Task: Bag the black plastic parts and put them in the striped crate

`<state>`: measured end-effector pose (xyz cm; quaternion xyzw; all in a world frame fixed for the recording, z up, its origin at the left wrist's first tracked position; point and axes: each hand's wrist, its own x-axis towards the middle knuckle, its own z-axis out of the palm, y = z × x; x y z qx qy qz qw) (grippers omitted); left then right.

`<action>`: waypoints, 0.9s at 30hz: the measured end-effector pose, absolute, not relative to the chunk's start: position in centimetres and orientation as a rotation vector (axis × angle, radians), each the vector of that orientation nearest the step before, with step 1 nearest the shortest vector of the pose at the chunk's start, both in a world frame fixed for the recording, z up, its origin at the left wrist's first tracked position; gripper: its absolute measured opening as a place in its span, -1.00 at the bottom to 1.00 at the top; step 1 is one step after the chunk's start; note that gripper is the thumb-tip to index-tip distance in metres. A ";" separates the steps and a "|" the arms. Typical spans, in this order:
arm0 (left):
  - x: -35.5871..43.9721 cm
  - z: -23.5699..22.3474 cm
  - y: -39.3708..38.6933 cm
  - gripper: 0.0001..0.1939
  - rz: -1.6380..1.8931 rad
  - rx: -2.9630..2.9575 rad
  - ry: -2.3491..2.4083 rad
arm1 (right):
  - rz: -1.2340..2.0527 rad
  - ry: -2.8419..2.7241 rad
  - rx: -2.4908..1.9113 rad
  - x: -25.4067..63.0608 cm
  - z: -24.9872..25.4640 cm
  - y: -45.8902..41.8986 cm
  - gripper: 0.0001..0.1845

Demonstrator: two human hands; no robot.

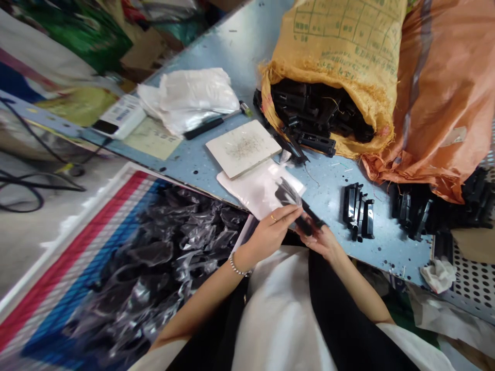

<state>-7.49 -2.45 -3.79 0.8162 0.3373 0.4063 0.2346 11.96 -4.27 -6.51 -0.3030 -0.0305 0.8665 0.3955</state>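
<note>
At the table's near edge, my left hand (273, 232) pinches a clear plastic bag (288, 191) that looks dark within; blur hides the details. Close beside it, my right hand (322, 241) is closed around black plastic parts (311, 215), which touch the bag. How many parts it holds I cannot make out. Beneath the bag lies a stack of flat clear bags (255, 193), partly under a whitish square board (243, 147). To the right, several black parts (359, 211) lie side by side on the blue table (328, 178).
An orange-yellow woven sack (340, 46) spills black parts (320, 111) at the back, beside an orange sack (444, 98). White plastic packs (197, 98), a black marker-like stick (204, 129) and a white device (119, 117) lie left. Below, a striped bag (88, 237) holds many bagged black parts (154, 273).
</note>
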 end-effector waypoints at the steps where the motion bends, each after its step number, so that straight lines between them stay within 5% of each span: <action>1: -7.7 -3.9 -2.4 -0.38 1.151 2.211 0.968 | 2.201 -0.051 -0.734 11.8 -6.3 -4.6 -0.84; 9: -7.9 -5.6 -2.0 -0.38 1.319 2.231 1.215 | 2.309 -0.146 -0.698 10.5 -5.3 -4.9 -0.71; 15: -8.2 -4.8 -3.3 -0.28 1.170 2.341 0.969 | 1.920 -0.499 -1.124 10.8 -3.3 -4.5 -0.76; 24: -9.1 -5.0 -3.0 -0.32 1.387 2.279 1.285 | 2.281 -0.138 -0.716 10.3 -2.8 -5.3 -0.75; 27: -8.5 -4.7 -3.8 -0.30 1.391 2.303 1.194 | 2.129 -0.315 -0.866 9.3 -3.1 -5.3 -0.75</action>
